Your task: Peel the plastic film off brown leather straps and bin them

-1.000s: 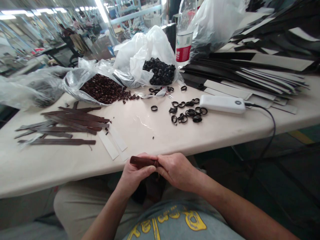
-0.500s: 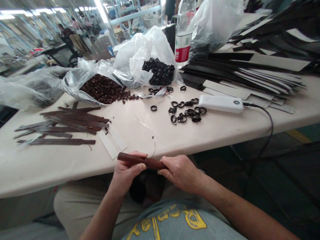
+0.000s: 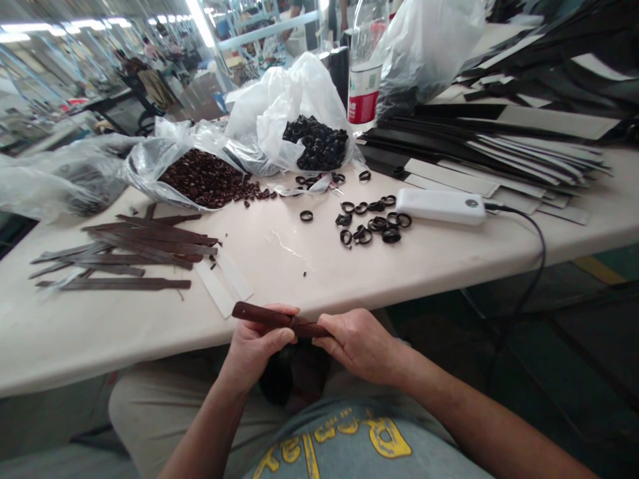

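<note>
A dark brown leather strap (image 3: 264, 316) is stretched between my hands just off the table's front edge. My left hand (image 3: 257, 342) is closed around its middle, the thumb pressed near a narrow loop on the strap, and a flat end with a small hole sticks out to the left. My right hand (image 3: 357, 342) pinches the other end between thumb and fingers; the tip there is hidden by the hand. To the left on the table lies a pile of similar brown straps (image 3: 144, 243), with two white strips (image 3: 214, 286) beside it.
Behind stand a bag of small brown loops (image 3: 200, 178) and a bag of black loops (image 3: 314, 143). Several black loops (image 3: 377, 224) lie loose near a white device (image 3: 439, 205) with a cable. A bottle (image 3: 363, 93) and stacked black strips (image 3: 479, 150) are at the right.
The strap has turned slightly in my hands, so the holed face of its left end now shows. Both hands keep their hold in nearly the same place.
</note>
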`<state>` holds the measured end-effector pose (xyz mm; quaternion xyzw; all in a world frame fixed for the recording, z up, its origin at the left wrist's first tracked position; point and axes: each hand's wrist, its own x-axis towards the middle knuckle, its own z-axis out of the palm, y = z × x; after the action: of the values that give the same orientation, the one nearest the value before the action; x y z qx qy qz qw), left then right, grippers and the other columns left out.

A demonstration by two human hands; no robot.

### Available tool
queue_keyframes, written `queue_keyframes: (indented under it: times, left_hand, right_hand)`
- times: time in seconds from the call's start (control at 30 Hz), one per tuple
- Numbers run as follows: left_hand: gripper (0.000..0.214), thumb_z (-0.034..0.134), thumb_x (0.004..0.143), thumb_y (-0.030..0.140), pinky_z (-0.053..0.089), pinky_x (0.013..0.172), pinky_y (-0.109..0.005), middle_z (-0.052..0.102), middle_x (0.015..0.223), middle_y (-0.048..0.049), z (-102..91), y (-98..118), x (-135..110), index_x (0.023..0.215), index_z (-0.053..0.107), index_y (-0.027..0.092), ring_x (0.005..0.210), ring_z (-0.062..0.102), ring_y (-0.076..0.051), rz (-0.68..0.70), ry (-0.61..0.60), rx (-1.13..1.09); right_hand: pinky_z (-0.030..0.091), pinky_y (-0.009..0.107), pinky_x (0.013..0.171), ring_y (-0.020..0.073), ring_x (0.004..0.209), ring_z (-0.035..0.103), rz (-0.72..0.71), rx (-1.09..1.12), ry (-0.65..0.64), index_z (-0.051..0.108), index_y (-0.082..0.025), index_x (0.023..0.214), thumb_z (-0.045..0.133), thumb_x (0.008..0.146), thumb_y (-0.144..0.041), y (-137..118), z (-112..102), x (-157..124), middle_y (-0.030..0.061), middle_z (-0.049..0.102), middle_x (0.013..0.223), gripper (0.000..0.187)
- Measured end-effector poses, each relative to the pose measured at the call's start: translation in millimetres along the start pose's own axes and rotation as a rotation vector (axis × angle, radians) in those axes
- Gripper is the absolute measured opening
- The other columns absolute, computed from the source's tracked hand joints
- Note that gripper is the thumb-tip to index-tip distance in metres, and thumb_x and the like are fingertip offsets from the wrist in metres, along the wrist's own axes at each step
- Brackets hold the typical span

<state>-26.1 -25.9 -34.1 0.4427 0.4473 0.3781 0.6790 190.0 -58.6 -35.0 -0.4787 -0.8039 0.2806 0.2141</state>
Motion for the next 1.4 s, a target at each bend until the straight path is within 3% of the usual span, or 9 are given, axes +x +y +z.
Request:
queue_keyframes:
  times: [0.27,0.53,0.73,0.9,1.0,1.27,1.4]
  left_hand:
    - [0.032,0.088,0.064,0.027,0.053,0.06,-0.018,0.074,0.07,-0.002,0.2,6.0,3.7,0.093,0.079,0.02,0.061,0.066,-0.012,0.0,-0.049,0.03]
    - [0.028,0.085,0.067,0.023,0.053,0.059,-0.017,0.074,0.069,-0.0013,-2.7,13.1,2.9,0.094,0.079,0.022,0.06,0.066,-0.011,0.03,-0.103,0.097]
    - [0.02,0.082,0.071,0.022,0.057,0.074,-0.025,0.077,0.086,-0.0066,16.2,6.9,3.1,0.09,0.08,0.02,0.08,0.07,-0.019,0.038,-0.196,0.173]
    - [0.032,0.075,0.08,0.037,0.055,0.08,-0.025,0.076,0.098,-0.0078,14.3,-10.7,3.1,0.108,0.076,0.022,0.087,0.07,-0.019,0.181,0.001,-0.009]
    - [0.028,0.073,0.082,0.04,0.056,0.079,-0.025,0.076,0.099,-0.0076,15.4,-13.4,2.0,0.102,0.078,0.022,0.083,0.07,-0.017,0.228,0.075,-0.145]
    - [0.025,0.08,0.075,0.04,0.057,0.074,-0.024,0.076,0.084,-0.005,27.0,-11.7,-3.2,0.093,0.079,0.022,0.076,0.071,-0.016,0.205,0.04,-0.274]
    - [0.022,0.077,0.079,0.038,0.054,0.086,-0.027,0.077,0.093,-0.0068,27.5,-17.4,-4.8,0.094,0.079,0.022,0.09,0.071,-0.019,0.2,-0.028,-0.172]
  right_hand:
    - [0.027,0.023,0.053,0.0138,0.059,0.056,-0.026,0.187,-0.011,0.061,-0.016,0.084,0.054,0.099,-0.028,0.5,0.5,-0.1,0.0009,0.066,0.069,0.021]
    - [0.026,0.025,0.053,0.0157,0.061,0.061,0.003,0.129,-0.037,0.062,-0.015,0.084,0.055,0.099,-0.03,-1.6,5.1,1.5,0.0034,0.069,0.071,0.023]
    - [0.035,0.027,0.061,0.0229,0.08,0.071,0.026,0.125,-0.06,0.063,-0.014,0.111,0.05,0.101,-0.03,-6.9,7.7,4.3,0.0096,0.075,0.094,0.023]
    - [0.032,0.028,0.057,0.0242,0.075,0.07,0.105,0.066,-0.08,0.063,-0.013,0.09,0.057,0.098,-0.031,-8.9,2.4,6.9,0.01,0.074,0.085,0.021]
    - [0.033,0.027,0.058,0.0234,0.074,0.069,0.103,0.104,-0.107,0.063,-0.013,0.089,0.056,0.098,-0.031,-10.5,1.4,8.0,0.0091,0.074,0.085,0.021]
    - [0.044,0.026,0.07,0.0217,0.085,0.068,0.055,0.45,-0.112,0.065,-0.014,0.106,0.049,0.1,-0.025,-16.4,1.8,5.8,0.008,0.073,0.097,0.02]
    - [0.045,0.027,0.068,0.0213,0.079,0.067,0.06,0.485,-0.081,0.066,-0.013,0.107,0.049,0.099,-0.026,-16.3,1.9,2.6,0.0088,0.073,0.094,0.023]
